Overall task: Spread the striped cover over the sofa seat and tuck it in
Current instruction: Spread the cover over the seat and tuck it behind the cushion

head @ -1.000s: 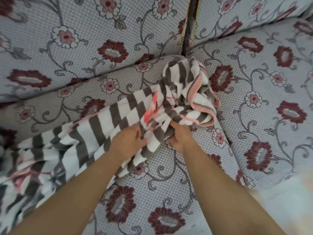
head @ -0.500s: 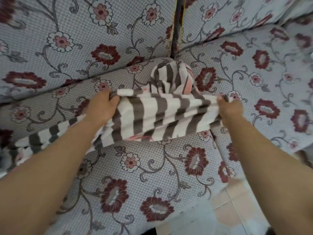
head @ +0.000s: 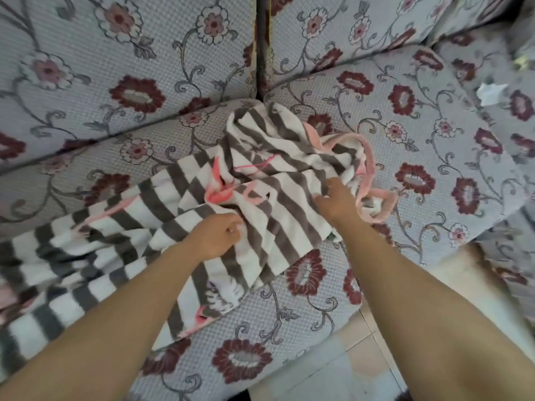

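Note:
The striped cover, grey and white with a pink edge, lies crumpled across the floral sofa seat, bunched near the corner where the seat cushions meet. My left hand is closed on a fold of the cover at its middle. My right hand grips the cloth just left of the pink border. The cover trails off to the lower left, where it blurs out of view.
Floral back cushions rise behind the seat, split by a dark gap. A second seat cushion extends right. Light tiled floor shows at the bottom right. A small white scrap lies at the far right.
Half a second ago both hands held the cover stretched wide apart. Now they have come together lower on the seat, and the cloth is bunched and crumpled again.

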A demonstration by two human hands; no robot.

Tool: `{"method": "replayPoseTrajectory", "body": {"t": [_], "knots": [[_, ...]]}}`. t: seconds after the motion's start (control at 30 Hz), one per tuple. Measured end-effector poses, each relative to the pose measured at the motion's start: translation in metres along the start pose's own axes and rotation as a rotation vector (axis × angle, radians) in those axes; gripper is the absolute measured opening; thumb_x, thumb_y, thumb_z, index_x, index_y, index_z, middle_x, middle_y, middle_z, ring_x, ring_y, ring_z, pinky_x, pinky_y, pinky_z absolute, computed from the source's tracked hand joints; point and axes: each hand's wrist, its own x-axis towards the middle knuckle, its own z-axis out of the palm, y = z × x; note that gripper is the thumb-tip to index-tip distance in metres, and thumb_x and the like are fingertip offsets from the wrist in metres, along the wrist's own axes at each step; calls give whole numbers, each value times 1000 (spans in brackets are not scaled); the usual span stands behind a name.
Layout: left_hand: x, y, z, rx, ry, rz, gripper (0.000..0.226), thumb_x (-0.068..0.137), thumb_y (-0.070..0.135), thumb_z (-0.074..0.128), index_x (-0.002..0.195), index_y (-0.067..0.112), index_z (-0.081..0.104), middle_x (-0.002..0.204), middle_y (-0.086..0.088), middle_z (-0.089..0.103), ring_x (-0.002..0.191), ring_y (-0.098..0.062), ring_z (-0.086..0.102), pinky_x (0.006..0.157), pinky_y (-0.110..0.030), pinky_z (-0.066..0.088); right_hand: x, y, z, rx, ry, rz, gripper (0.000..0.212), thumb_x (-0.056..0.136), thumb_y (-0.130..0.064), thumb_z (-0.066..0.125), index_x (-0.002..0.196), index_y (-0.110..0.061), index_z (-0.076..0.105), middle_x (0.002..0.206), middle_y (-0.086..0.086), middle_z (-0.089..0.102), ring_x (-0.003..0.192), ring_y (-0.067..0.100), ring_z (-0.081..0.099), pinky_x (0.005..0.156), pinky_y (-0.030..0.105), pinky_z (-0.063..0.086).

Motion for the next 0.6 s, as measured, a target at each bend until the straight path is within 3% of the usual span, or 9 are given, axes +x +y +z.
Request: {"method": "replayPoseTrajectory", "body": {"t": [0.2, 0.3, 0.43, 0.6], "knots": [[-42, -98, -55, -31, 351, -153, 28, 93, 6, 49, 116, 3, 64, 121, -16, 64, 113, -32, 59, 100, -42, 44, -20, -77, 90, -153, -195, -378, 37, 90, -17, 57, 126, -10, 55, 130, 11, 58, 120, 31, 54, 101, 36, 42], [-65, -151, -79, -27, 466, -292, 30, 92, 4, 48, 117, 4, 63, 123, -16, 62, 114, -33, 57, 100, -42, 44, -29, -119, 130, -251, -244, -527, 33, 90, -19, 54, 123, -15, 58, 126, 10, 62, 115, 32, 56, 99, 42, 43], [-105, -224, -103, -22, 566, -551, 40, 88, 6, 48, 126, 16, 57, 128, -15, 57, 111, -36, 57, 94, -43, 49, -42, -174, 201, -369, -298, -768, 34, 90, -19, 54, 124, -16, 59, 123, 8, 63, 115, 29, 56, 98, 40, 42], [-143, -295, -116, 138, 626, -602, 54, 79, 0, 51, 131, 15, 53, 138, -14, 49, 124, -36, 46, 103, -44, 42, -58, -223, 289, -592, -351, -920, 32, 93, -22, 49, 124, -22, 57, 123, 5, 62, 117, 28, 53, 99, 40, 38]]}}
